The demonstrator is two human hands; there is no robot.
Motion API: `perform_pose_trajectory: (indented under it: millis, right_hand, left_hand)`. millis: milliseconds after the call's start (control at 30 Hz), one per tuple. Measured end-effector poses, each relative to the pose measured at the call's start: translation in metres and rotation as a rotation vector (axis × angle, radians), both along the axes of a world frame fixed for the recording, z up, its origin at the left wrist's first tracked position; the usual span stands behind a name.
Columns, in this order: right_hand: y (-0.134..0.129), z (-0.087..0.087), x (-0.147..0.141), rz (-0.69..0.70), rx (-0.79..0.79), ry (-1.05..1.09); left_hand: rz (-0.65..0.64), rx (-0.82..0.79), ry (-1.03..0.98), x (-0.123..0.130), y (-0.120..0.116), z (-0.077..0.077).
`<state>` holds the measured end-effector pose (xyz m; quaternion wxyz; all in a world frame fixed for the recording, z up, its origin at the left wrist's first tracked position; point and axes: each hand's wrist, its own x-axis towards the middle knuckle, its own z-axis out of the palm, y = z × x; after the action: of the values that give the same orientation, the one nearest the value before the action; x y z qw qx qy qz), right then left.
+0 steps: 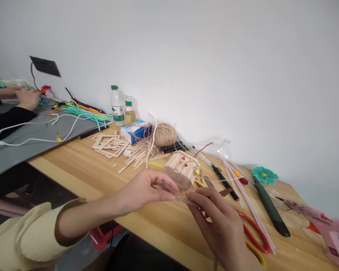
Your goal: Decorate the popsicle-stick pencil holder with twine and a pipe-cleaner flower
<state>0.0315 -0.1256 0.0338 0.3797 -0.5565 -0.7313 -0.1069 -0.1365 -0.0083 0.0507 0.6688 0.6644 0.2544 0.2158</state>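
My left hand (147, 188), with a ring on one finger, pinches one side of a small clear piece (181, 198). At its other side are the closed fingers of my right hand (217, 214); part of the piece is hidden behind them, and its kind is hard to make out. Just beyond my fingertips, a clear jar (179, 177) lies tipped over, wrapped in wooden craft sticks (176, 162) with red and yellow bits on them. To the right of my right hand are scissors (255, 231) with red and yellow handles.
A pink glue gun (319, 222), a green-handled cutter (271, 209), a black marker (224, 180) and a teal flower (264, 175) are on the right. Behind stand a twine ball (164, 134), loose sticks (137, 155) and a bottle (118, 107). A co-worker's hands (28, 98) are far left.
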Motion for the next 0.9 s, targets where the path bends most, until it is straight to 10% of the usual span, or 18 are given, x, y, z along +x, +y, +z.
perform_pose_trajectory:
  millis: [667, 900]
  right_hand:
    - [0.023, -0.014, 0.047, -0.131, -0.454, 0.522]
    - [0.026, -0.021, 0.049, -0.180, -0.584, 0.619]
  left_hand:
    - [-0.007, 0.333, 0.106, 0.017, 0.091, -0.025]
    - [-0.145, 0.173, 0.240, 0.026, 0.097, -0.019]
